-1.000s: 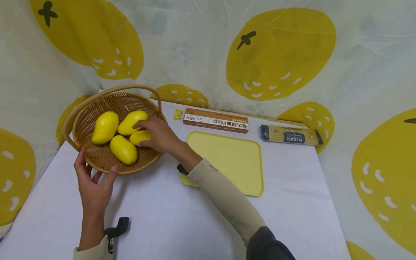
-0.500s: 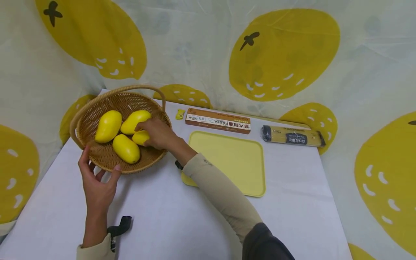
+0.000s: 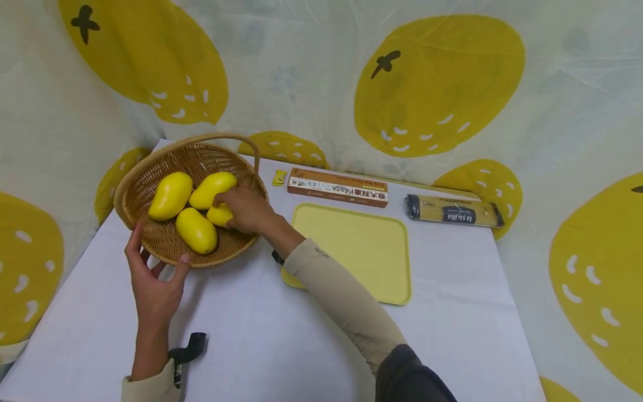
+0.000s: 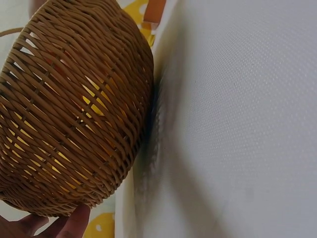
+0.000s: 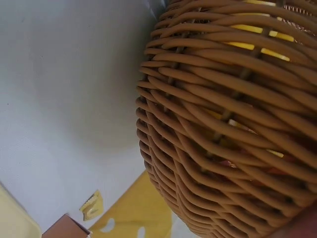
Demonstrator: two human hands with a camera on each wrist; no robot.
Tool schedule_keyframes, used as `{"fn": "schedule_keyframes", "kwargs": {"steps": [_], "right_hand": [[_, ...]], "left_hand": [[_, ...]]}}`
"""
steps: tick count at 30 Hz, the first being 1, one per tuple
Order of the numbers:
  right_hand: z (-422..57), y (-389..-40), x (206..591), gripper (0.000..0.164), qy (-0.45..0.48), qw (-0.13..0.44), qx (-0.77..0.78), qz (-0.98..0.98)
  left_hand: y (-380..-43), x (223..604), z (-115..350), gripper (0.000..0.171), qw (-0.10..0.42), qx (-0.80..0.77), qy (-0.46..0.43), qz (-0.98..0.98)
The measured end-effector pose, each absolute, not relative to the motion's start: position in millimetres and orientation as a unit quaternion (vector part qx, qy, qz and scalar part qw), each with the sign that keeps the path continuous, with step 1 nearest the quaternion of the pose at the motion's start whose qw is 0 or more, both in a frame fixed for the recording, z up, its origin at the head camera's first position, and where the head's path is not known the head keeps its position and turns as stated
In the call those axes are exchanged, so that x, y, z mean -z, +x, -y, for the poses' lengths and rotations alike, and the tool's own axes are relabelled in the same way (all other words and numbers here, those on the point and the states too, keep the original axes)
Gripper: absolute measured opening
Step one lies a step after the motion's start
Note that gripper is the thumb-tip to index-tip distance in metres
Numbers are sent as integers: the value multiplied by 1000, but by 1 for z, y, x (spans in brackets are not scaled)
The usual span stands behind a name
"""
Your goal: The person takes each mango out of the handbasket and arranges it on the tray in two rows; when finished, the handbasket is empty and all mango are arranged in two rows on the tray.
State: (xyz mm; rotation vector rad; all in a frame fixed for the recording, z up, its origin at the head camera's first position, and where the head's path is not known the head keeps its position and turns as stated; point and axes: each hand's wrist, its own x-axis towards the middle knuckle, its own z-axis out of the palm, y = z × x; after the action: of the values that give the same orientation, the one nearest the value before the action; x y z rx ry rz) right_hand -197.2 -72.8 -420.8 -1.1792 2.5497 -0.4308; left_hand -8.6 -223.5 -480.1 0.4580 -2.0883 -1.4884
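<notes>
A brown wicker basket [image 3: 221, 262] with a raised handle stands at the table's left, holding several yellow mangoes. At its near-left rim my left hand [image 3: 157, 290] grips the basket, thumb in front. My right hand [image 3: 246, 209] reaches in from the right, thumb and fingers around the rightmost mango [image 3: 219, 215], which it partly hides. Beside that lie another mango [image 3: 213, 190] behind, one mango [image 3: 196, 231] in front, and one mango [image 3: 171, 196] to the left. Both wrist views are mostly filled by the basket's woven side [image 4: 74, 114], with yellow showing through its gaps.
Right of the basket lies a pale yellow tray [image 3: 351, 251], partly under the right forearm. Behind it are a pasta box [image 3: 337, 187] and a small yellow packet [image 3: 279, 177]. A spaghetti pack [image 3: 454, 210] lies at the back right. A fruit-print curtain [image 3: 311, 67] hangs behind.
The basket has shifted slightly right with my left hand, and its handle now lines up closer with the left rim. My right hand keeps its hold on the mango. The head view has drifted a little.
</notes>
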Motion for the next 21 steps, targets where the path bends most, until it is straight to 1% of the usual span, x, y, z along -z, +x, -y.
{"fn": "schedule_keyframes", "kwargs": {"steps": [11,21], "right_hand": [[68,-189,414,53,-423,126,158,-883],[59,-182,404,54,-409,130,201,-881]], "left_hand": [[-6,478,224,100,247,549,191,775],[-6,480,225,99,256,549,187,773]]}}
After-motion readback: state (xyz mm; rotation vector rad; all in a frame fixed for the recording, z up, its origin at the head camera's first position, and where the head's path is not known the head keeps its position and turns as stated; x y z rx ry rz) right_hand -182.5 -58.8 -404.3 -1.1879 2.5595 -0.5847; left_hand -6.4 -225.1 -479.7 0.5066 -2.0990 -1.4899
